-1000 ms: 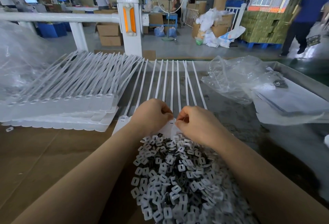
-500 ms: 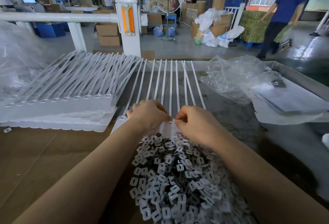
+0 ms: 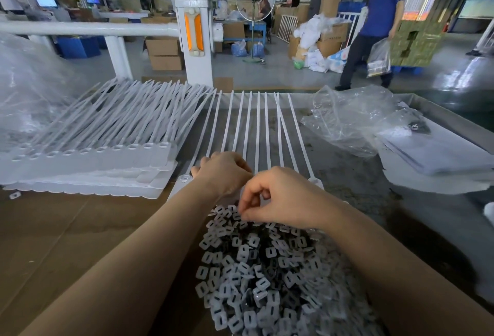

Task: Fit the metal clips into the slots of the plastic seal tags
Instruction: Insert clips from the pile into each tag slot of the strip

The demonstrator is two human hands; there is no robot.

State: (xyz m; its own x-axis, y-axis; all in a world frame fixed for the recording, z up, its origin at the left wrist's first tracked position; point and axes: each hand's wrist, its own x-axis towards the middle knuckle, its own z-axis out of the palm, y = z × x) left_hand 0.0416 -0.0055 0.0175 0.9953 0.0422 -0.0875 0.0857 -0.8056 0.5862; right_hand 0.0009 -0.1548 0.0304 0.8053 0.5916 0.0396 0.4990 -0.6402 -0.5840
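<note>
So compared to a moment back, the right hand (image 3: 280,199) has pulled off the tag heads and dropped toward the lower middle of the frame, onto the top of the clip pile (image 3: 267,277), fingers curled with the tips pinched together at the pile's edge; can't tell if there's actually a clip in there. The left hand (image 3: 223,175) stays put at centre frame, fingers curled down over the heads of the seal tags (image 3: 256,127), which lie in a flat row with thin white plastic straps running toward the top of the frame. The clips are small, flat, rounded squares with a slot in the middle, greyish and shiny, heaped loosely. Left of centre there's a stack of tags (image 3: 88,164), milky plastic, on the brown cardboard-covered worktop (image 3: 53,242). Crinkly clear bags (image 3: 355,121) at right.
</note>
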